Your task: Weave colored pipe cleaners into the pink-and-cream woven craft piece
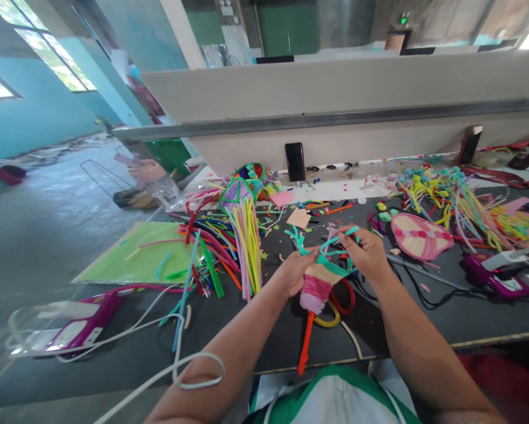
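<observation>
Two bare hands on one small fuzzy piece (316, 287), held up over the near edge of the table (449, 321), roughly mid-front of the person. Left hand (295, 274): thumb and fingers pressed together on the piece's upper left edge; the far fingers are hidden, can't tell their curl. Right hand (365, 253): thumb and fingertips pinching a teal strand (332, 241) at the piece's top right. Piece has teal, cream, pink and lilac bands, narrowing to an orange stem (306, 344) pointing down. Looks like pipe cleaner, so probably very light, soft outside, bendable with a wire core, not slippery; likely holds a bend but squashes if gripped hard. Best hold: the firm banded body or its edge, strand near its end; the stem would probably bend. Red loop (347, 297) and yellow loop (328, 321), likely scissor handles, lie partly hidden beneath. Surface: dark, cluttered with strands, scraps and cables; a bundle of pink and yellow stems (246, 253) left, a pink oval piece (421, 235) right, phone (295, 162) upright against a white partition (335, 88). Room: blue wall (17, 129), bright windows, bare grey floor (47, 224) with rubble along the wall.
</observation>
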A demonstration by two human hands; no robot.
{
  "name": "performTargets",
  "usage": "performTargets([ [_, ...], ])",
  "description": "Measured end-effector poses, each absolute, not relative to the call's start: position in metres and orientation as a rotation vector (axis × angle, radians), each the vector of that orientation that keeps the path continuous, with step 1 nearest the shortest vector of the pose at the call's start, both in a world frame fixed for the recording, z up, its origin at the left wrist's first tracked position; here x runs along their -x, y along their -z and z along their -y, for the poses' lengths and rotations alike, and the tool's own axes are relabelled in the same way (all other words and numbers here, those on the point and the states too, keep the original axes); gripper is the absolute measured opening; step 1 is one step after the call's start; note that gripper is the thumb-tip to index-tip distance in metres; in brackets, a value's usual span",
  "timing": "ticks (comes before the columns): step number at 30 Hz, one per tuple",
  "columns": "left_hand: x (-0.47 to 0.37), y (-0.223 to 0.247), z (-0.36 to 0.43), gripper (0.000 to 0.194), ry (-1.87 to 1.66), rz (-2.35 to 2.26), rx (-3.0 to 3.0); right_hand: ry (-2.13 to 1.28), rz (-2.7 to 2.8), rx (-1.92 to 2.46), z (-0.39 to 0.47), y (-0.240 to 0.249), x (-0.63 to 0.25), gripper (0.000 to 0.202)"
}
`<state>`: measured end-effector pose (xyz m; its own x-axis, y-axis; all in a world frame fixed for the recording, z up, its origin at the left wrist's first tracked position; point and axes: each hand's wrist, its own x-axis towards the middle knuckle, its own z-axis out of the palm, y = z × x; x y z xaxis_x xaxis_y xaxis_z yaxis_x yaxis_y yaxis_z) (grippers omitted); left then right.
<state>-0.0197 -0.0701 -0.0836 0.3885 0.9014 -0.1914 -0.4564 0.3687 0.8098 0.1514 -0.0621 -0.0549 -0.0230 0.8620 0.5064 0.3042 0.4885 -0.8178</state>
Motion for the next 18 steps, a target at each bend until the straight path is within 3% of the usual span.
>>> performTargets([
  [8, 0.022, 0.090, 0.067, 0.040, -1.042, -0.751, -0.722, -0.689, 1.685, 1.152, 0.058, 0.055, -0.156, 0.025],
  [13, 0.020, 0.091, 0.066, 0.039, -1.128, -0.839, -0.658, -0.533, 1.629, 1.217, 0.058, 0.057, -0.152, 0.024],
  [18, 0.019, 0.095, 0.066, 0.032, -1.116, -0.911, -0.658, -0.858, 1.449, 1.006, 0.066, 0.050, -0.148, 0.024],
])
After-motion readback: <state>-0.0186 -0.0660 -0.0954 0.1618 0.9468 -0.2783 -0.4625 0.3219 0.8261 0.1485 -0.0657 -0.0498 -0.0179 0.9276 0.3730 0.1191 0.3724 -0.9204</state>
